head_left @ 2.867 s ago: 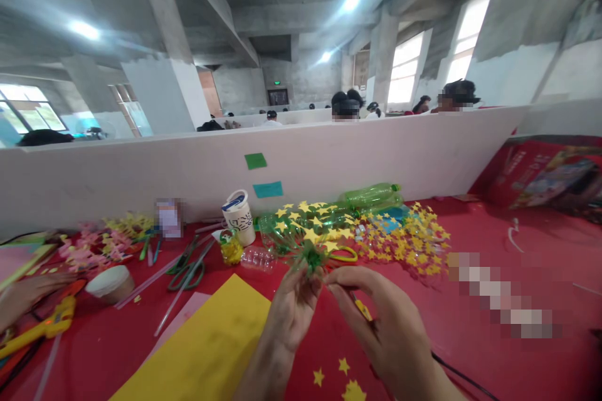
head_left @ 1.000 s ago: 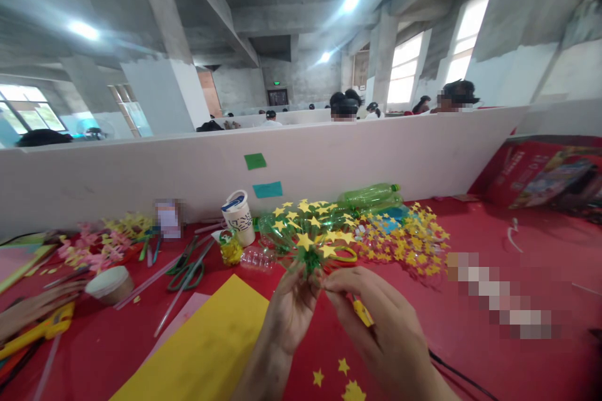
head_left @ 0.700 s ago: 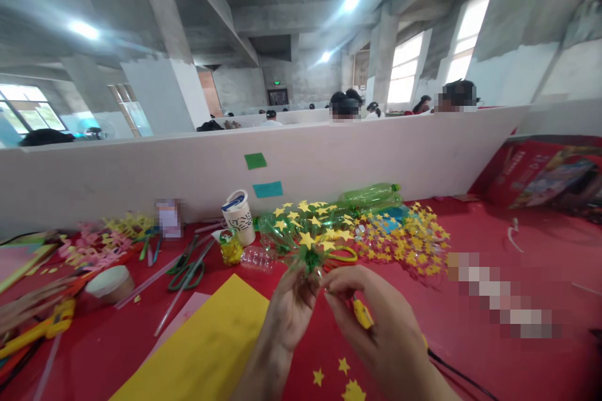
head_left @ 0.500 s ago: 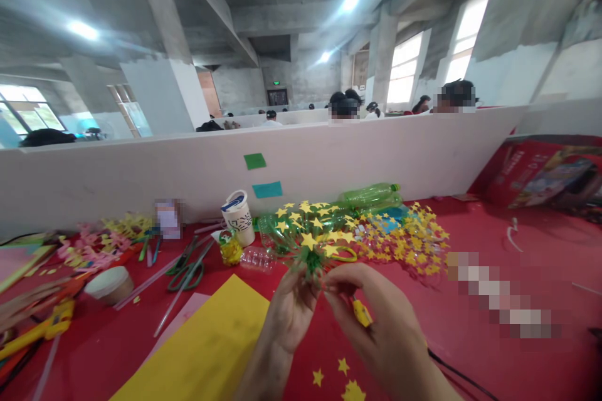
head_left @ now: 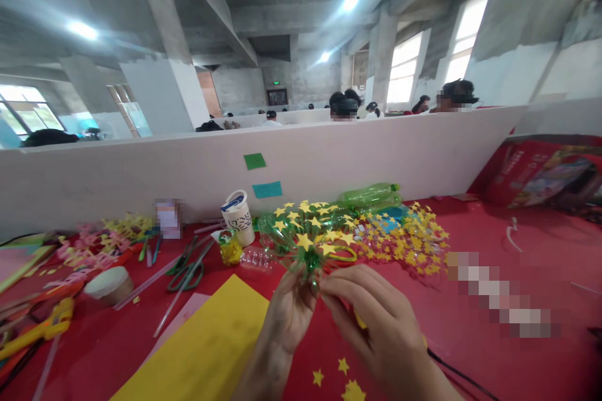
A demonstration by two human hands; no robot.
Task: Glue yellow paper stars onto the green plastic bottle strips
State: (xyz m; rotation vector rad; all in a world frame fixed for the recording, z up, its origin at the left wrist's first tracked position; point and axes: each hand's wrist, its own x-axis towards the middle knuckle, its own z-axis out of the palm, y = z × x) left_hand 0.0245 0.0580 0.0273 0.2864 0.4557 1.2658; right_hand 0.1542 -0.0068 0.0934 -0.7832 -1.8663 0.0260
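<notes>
A green plastic piece (head_left: 310,257) with thin strips spreading out and yellow paper stars on their tips stands upright at the middle of the view. My left hand (head_left: 294,307) is closed around its base. On the right side of that base, the thumb and forefinger of my right hand (head_left: 376,307) are pressed together; whatever they pinch is too small to make out. A yellow tool (head_left: 360,319) lies partly hidden behind my right hand. Several loose yellow stars (head_left: 343,366) rest on the red table between my forearms.
Yellow paper (head_left: 202,351), scissors (head_left: 188,269) and a lidded tub (head_left: 110,286) lie left. Behind are a white cup (head_left: 239,219), green bottles (head_left: 371,197) and star-tipped strips (head_left: 414,238). A white partition (head_left: 329,156) spans the back. Another person's hand (head_left: 19,301) is far left.
My right hand has shifted slightly, its fingers now covering more of the yellow tool. The starred green piece has tilted a little to the left in my left hand.
</notes>
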